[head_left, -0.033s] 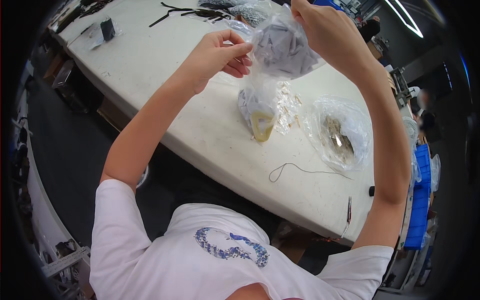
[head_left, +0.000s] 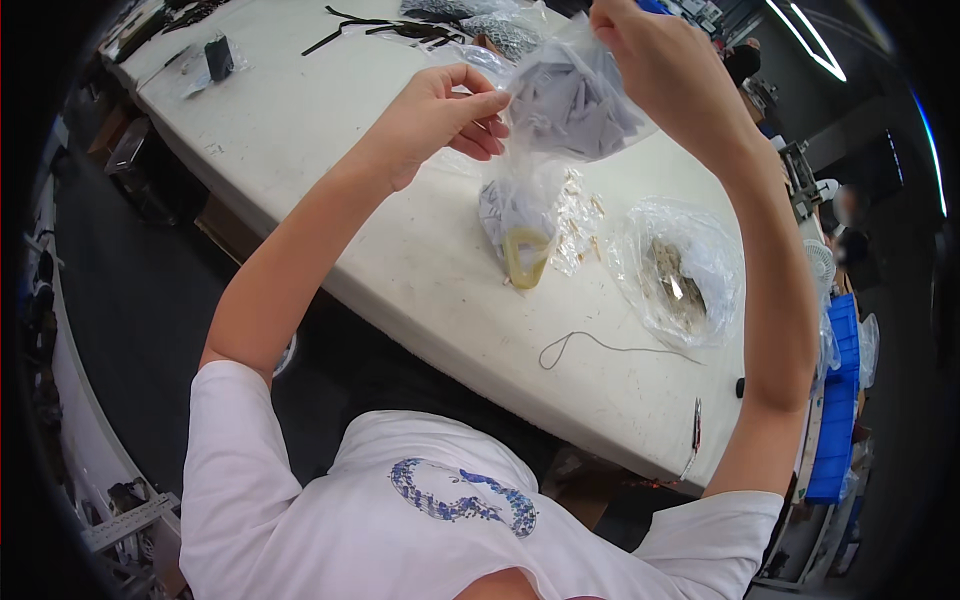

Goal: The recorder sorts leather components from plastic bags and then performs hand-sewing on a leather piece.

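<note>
Raised at the far side of the table, my right hand [head_left: 665,75] is closed on the top of a clear plastic bag [head_left: 580,105] full of pale grey, flat pieces. This bag hangs tilted above the table. My left hand [head_left: 445,120] pinches clear plastic film at the bag's left side; whether the film belongs to this bag or the one below cannot be made out. Underneath stands a second clear bag [head_left: 510,205] with similar pale pieces. A yellowish ring-shaped roll [head_left: 526,260] rests against its front. Small clear packets with gold-coloured pieces [head_left: 575,225] lie beside it.
On the white table [head_left: 440,270] are an open clear bag with brownish contents [head_left: 675,275], a thin looped cord [head_left: 610,348] and a slender metal tool [head_left: 697,425]. Black strips [head_left: 390,25] and a dark block [head_left: 218,58] lie farther back. Blue bins [head_left: 838,400] stand right.
The upper bag and both hands have shifted very slightly to the right in the picture. My grip looks the same.
</note>
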`<action>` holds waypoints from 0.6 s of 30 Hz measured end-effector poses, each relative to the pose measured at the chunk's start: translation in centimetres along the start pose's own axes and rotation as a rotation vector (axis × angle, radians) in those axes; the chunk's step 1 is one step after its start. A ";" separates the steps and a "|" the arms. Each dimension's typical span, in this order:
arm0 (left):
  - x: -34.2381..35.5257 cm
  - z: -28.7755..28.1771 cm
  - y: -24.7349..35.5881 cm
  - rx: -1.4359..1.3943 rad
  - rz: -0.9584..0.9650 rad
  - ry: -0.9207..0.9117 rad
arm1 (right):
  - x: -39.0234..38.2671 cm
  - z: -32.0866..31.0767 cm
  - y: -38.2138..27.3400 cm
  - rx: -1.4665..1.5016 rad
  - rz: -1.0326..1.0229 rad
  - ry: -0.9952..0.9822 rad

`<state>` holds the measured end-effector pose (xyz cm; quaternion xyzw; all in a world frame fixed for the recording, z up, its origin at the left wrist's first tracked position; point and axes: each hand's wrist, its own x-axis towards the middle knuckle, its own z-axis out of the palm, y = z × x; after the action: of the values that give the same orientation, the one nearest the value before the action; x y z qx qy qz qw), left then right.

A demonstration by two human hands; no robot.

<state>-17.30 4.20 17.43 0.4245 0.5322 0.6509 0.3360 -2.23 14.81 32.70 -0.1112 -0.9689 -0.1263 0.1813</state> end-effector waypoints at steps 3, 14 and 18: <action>0.5 -0.7 0.2 -0.012 0.006 0.020 | 0.8 0.1 0.2 0.042 -0.052 0.019; 0.9 -3.8 0.3 0.091 0.022 0.069 | 4.9 0.0 -0.8 -0.148 -0.044 -0.032; 0.5 -5.4 0.7 0.143 -0.022 0.137 | 6.8 -0.6 -0.5 -0.149 -0.174 0.247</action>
<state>-22.36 2.30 17.79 0.3959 0.6037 0.6350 0.2750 -8.34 15.30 35.71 -0.0235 -0.9332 -0.2259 0.2786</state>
